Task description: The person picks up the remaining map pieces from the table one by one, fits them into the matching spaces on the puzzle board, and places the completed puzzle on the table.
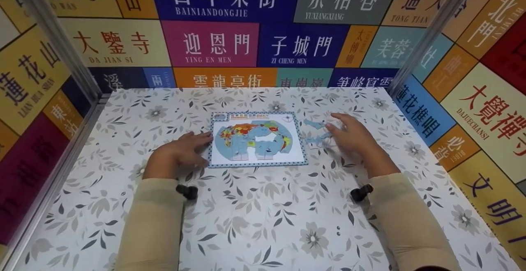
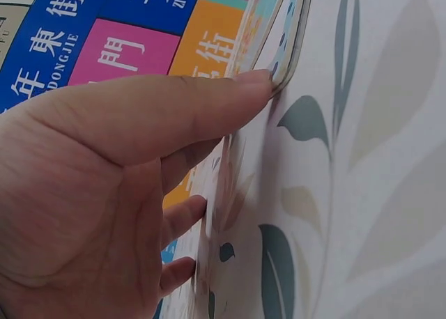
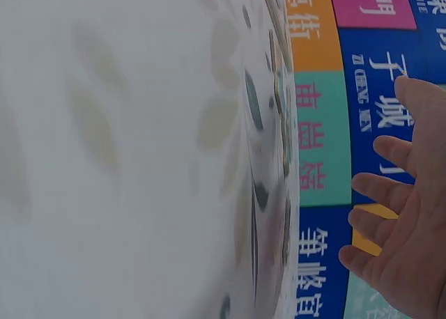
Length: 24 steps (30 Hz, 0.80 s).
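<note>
A world map jigsaw puzzle with a blue patterned border lies flat in the middle of the table. White gaps show in its map, one at the centre and others lower down. My left hand rests at the board's left edge with fingers spread; in the left wrist view its thumb touches the board corner. Just right of the board lie several loose pale blue puzzle pieces. Over them is my right hand, its fingers apart and relaxed; the right wrist view shows this hand raised with nothing in it.
White cloth with grey leaves and flowers covers the table. Panels with large Chinese lettering stand behind it and on both sides, joined by metal posts. Small black devices sit at both wrists.
</note>
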Available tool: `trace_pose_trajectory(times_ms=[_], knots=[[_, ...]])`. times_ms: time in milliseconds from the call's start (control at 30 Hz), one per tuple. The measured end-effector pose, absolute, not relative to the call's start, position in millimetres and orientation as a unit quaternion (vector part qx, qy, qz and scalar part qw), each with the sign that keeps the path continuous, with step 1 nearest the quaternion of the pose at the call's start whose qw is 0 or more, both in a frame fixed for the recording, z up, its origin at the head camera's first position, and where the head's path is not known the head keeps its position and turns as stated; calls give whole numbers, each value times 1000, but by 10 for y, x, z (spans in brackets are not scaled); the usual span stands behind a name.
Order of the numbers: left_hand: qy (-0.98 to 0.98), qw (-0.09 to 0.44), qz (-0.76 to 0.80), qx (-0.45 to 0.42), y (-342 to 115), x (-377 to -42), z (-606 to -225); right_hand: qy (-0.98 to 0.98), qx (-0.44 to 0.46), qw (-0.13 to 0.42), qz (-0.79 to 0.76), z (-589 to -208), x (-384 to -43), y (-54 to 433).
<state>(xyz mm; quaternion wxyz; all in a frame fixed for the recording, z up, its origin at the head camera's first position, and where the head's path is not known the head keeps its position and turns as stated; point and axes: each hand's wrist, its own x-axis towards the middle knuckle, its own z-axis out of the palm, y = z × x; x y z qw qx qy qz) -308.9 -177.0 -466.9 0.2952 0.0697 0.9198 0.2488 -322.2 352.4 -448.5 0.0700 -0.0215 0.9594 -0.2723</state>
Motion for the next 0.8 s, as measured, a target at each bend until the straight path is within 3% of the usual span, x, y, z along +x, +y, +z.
trace_pose_trajectory(times_ms=[533,800], knots=[[918,304,246,63,-1764,-3065,-4619,954,9,66,-291,-4522,-3313,4024],[924,288,236,91,-1790,-3087,-4692,948,15,95,-304,-4629,-3313,4117]])
